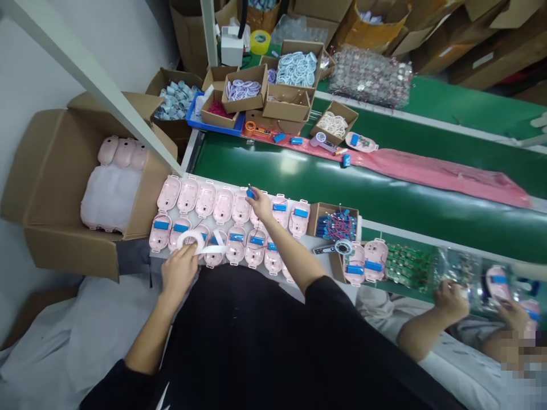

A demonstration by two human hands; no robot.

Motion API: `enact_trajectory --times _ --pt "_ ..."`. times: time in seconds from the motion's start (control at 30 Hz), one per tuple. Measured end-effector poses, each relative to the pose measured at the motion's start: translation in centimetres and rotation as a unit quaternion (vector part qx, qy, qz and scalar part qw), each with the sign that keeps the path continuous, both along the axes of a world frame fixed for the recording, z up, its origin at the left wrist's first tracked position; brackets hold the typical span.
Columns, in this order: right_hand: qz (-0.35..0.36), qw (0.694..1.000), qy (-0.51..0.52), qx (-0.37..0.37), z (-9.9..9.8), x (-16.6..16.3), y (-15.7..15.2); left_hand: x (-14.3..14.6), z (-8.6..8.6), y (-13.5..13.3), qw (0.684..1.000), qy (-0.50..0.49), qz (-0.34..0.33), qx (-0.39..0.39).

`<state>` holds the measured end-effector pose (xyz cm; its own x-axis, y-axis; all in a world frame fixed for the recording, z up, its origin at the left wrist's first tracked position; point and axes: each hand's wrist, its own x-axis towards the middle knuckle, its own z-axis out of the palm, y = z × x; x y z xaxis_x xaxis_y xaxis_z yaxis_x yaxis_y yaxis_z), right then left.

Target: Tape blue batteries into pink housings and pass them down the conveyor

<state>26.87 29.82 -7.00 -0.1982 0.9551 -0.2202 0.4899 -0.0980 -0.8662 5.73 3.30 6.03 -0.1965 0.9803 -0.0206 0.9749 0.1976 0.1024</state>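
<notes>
The right hand (261, 206) is closed on a blue cell (250, 193) at its fingertips; pink shells (241, 213) lie beneath and around this grip. The cell should be light, rigid and smooth: hold by the sides without crushing. The left hand (178, 271) is clamped on a white tape roll (182, 239), its loose strip (213, 249) extending rightward; likely tacky, so hold by the rim.

Left hand (179, 267) and right hand (260, 205) grip, the right farther forward.
</notes>
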Motion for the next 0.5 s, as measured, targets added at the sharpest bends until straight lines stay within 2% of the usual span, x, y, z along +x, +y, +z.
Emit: enact_trajectory --times 0.03,0.1,0.2,0.33,0.5 --pt "0.064 0.994 -0.085 0.013 -0.8 0.0 1.6 -1.2 -0.2 -0.8 1.000 -0.001 0.011 0.003" --pt "0.180 0.959 -0.216 0.033 -2.3 -0.2 3.6 -3.2 -0.6 -2.3 0.999 -0.006 0.033 0.008" --pt "0.282 0.911 -0.299 0.045 -4.1 -1.1 4.4 -4.8 -1.2 -4.2 0.997 -0.018 0.077 0.011" --pt "0.317 0.892 -0.318 0.050 -5.6 -2.7 4.6 -5.6 -1.8 -5.3 0.992 -0.031 0.125 -0.006" --pt "0.330 0.881 -0.334 0.061 -7.0 -3.7 4.7 -6.3 -2.0 -5.3 0.990 -0.046 0.126 -0.037"
